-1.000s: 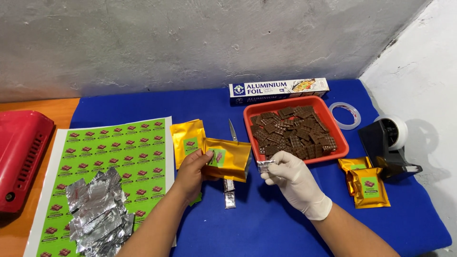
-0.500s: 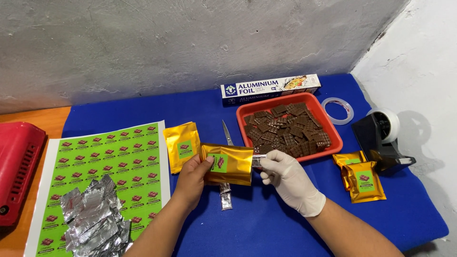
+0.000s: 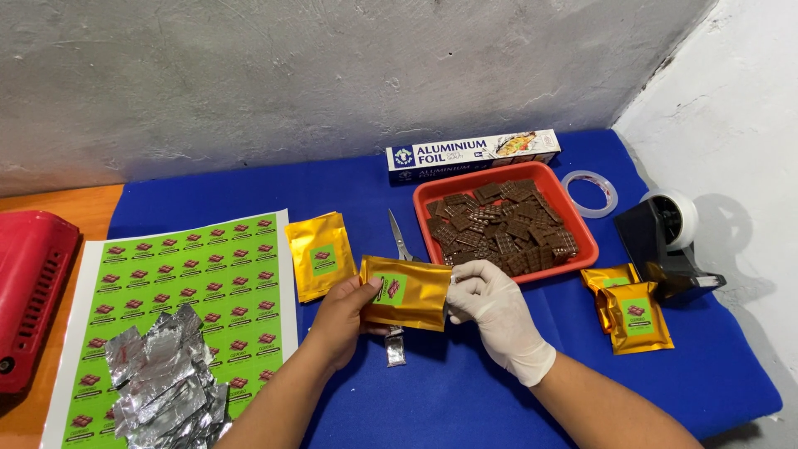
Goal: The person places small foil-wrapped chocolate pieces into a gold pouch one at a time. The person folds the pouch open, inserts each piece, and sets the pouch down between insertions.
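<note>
Gripping gold pouch [image 3: 406, 292]: bare left hand [image 3: 345, 314] pinches one end, gloved right hand [image 3: 490, 303] other; loose pinch risks drop onto scissors [image 3: 400, 241].

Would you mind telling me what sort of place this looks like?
Probably a small home packing bench for chocolate: a red tray of chocolate pieces, gold pouches, a green label sheet, and a tape dispenser.

red machine [image 3: 29, 295] cut off left, scissors [image 3: 399, 237] half hidden
</note>
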